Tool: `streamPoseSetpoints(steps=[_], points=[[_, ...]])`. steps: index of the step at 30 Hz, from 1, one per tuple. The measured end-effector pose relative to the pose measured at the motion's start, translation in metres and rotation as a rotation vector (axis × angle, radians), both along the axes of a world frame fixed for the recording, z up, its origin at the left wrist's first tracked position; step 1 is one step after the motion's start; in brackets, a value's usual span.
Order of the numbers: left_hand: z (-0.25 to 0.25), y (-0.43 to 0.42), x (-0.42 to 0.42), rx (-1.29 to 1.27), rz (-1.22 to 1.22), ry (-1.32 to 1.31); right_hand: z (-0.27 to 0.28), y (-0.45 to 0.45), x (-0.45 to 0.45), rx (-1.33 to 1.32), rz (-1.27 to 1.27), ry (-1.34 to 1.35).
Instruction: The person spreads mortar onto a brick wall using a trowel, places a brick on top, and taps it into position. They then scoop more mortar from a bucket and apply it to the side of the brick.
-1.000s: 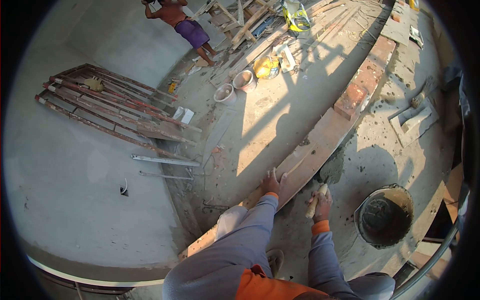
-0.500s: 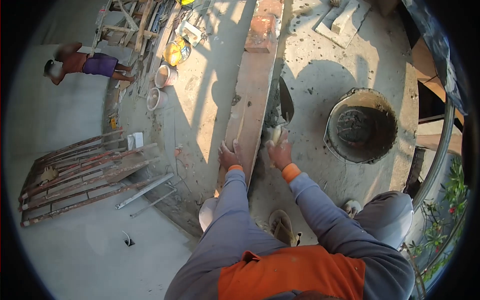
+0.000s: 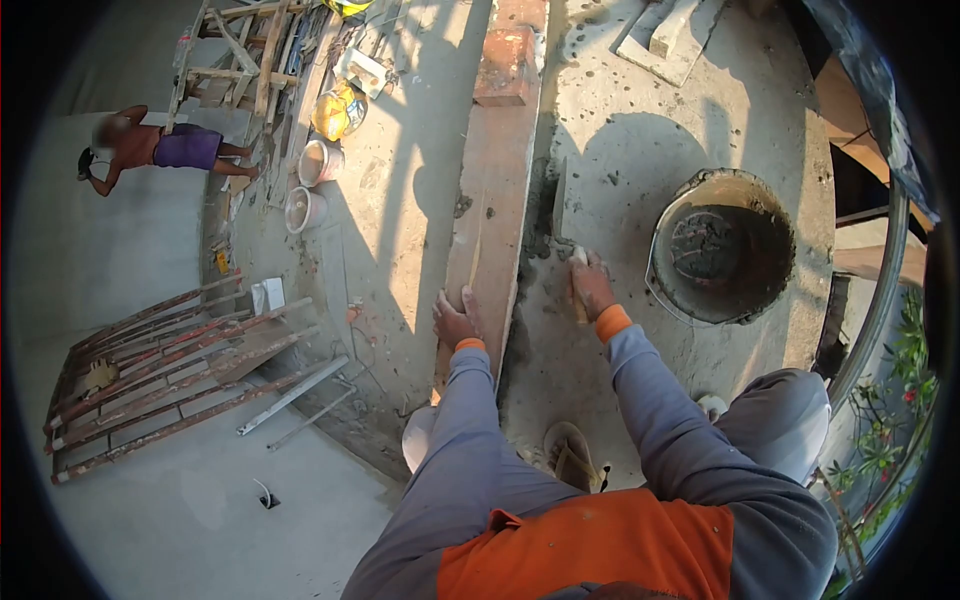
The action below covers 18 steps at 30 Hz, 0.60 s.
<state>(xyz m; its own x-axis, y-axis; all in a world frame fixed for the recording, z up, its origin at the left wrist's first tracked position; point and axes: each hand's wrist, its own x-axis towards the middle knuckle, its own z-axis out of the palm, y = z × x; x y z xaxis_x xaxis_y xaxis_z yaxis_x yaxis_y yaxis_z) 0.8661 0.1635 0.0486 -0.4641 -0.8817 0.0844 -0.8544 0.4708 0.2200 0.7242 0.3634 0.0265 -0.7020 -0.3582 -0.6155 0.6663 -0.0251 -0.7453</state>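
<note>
A long wooden plank (image 3: 490, 190) lies lengthwise on the concrete, with a red brick (image 3: 505, 66) on its far part. My left hand (image 3: 457, 318) rests on the near part of the plank, fingers apart. Right of the plank, my right hand (image 3: 592, 284) is wrapped round the pale handle of a trowel. The trowel's blade (image 3: 560, 203) stands nearly edge-on beside wet mortar (image 3: 538, 262) along the plank's right side. To the right of that hand sits a bucket (image 3: 722, 247) with grey mortar inside.
A float (image 3: 672, 35) lies at the top right. Two small buckets (image 3: 318, 163) and a yellow bag (image 3: 338, 112) stand left of the plank. Another person (image 3: 150, 146) is by the wall at upper left. A rusty metal frame (image 3: 180, 370) leans at left; a curved rail (image 3: 875, 300) runs at right.
The view has swung round to the right since a second ago. Over the last half second, my right hand has moved slightly right with the trowel, whose blade has turned edge-on.
</note>
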Motion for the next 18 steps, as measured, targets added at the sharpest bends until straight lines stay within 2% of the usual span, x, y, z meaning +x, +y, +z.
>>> streamPoseSetpoints(steps=[4, 6, 9, 13, 18], points=[[-0.005, -0.003, 0.0, -0.027, 0.0, -0.008, -0.001, -0.02, 0.009, 0.02, 0.085, -0.114], [-0.006, -0.004, 0.002, -0.014, -0.024, 0.002, -0.005, -0.029, 0.009, -0.141, 0.113, -0.246], [-0.005, -0.001, 0.0, -0.028, -0.016, -0.011, -0.006, -0.036, -0.001, -0.238, 0.118, -0.271], [-0.003, 0.0, -0.002, -0.05, -0.014, -0.018, 0.017, -0.032, -0.004, -0.164, 0.127, -0.214], [-0.003, 0.001, -0.003, -0.044, -0.001, -0.034, 0.033, -0.018, 0.008, -0.137, 0.323, -0.106]])
